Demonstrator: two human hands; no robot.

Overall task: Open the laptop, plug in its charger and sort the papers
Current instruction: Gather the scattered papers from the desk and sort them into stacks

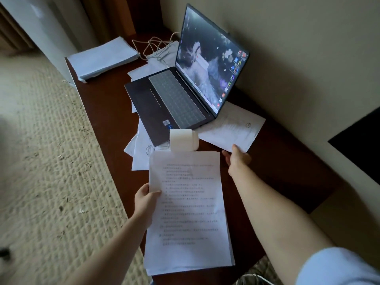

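Nearest, a left hand [146, 199] grips a sheaf of printed papers [189, 212] by its left edge, held in front of the open laptop [181, 95]. The right hand [236, 157] pinches the near corner of a loose sheet [232, 128] lying right of the laptop. A white jar [183, 139] lies against the laptop's front corner. Behind the laptop, a tangled white cable [156, 46]; to its far left, a paper stack [102, 58] on the dark desk [107, 112].

Dark reddish-brown desk [98, 103]. Dark grey laptop [176, 99], pale grey keys, screen wallpaper dark with white and purple (bright icons down one edge). White papers [187, 212], faint grey print. White bottle [183, 140]. Beige woven-textured carpet [47, 161]. Light blue sleeve [337, 268].
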